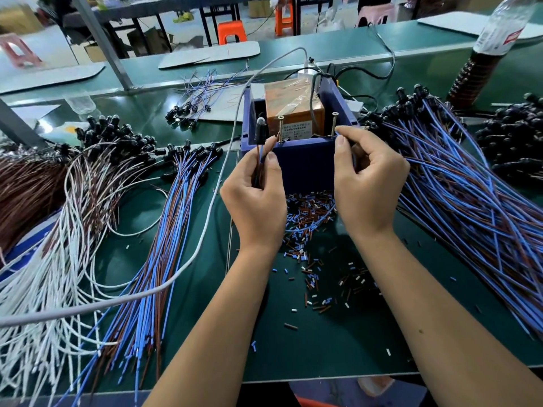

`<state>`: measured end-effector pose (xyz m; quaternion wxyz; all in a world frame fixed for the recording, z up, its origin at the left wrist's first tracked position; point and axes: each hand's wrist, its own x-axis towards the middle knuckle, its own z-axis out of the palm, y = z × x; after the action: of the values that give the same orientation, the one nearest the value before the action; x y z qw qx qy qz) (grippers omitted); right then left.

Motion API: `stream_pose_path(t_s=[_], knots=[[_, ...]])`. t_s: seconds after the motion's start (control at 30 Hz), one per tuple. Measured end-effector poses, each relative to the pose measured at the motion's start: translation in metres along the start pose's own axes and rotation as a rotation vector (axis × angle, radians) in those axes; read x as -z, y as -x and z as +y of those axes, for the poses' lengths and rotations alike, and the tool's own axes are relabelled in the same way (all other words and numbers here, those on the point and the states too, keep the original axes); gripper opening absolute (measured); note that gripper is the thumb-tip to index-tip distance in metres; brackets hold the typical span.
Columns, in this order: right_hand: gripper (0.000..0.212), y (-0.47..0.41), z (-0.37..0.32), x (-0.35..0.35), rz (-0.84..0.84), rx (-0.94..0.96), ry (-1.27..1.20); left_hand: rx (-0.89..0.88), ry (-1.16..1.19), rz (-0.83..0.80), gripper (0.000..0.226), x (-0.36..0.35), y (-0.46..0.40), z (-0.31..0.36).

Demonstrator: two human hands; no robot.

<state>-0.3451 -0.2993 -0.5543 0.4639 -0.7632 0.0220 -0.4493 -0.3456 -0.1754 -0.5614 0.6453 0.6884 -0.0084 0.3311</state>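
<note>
Screws: two (280,129) (334,124), upright on the front rim of the blue box (302,163), centre frame.
Wire heaps: five. White (44,289) lower left, brown (26,186) left, blue-brown (164,245) centre-left, blue (470,207) right, small pile (197,92) upper centre.
Offcuts (311,230): too many to count.
Surface: green mat (338,342).
Room: two orange stools (232,32) (283,14) at top.
Left hand (255,198): fingers curled round leads (260,160), black lamp (260,130) upright above the fist, by the left screw.
Right hand (367,183): thumb and forefinger pinch the lead ends at the right screw.
</note>
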Motion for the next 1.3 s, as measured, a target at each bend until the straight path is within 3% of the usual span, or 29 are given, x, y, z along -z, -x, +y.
stream_pose_path(t_s=[0.63,0.87,1.0,1.3], knots=[[0.015,0.001,0.002,-0.002,0.054,-0.081,-0.089,0.057,0.116,-0.059,0.023,0.003,-0.002,-0.011],[0.015,0.002,0.006,-0.004,-0.007,-0.125,-0.183,0.066,0.124,-0.054,0.024,0.001,-0.003,-0.012],[0.016,0.001,0.004,-0.005,0.061,-0.145,-0.169,0.072,0.118,-0.048,0.023,0.001,-0.003,-0.012],[0.018,0.001,-0.001,-0.004,0.020,-0.048,-0.079,0.051,0.084,-0.036,0.023,0.001,-0.002,-0.011]])
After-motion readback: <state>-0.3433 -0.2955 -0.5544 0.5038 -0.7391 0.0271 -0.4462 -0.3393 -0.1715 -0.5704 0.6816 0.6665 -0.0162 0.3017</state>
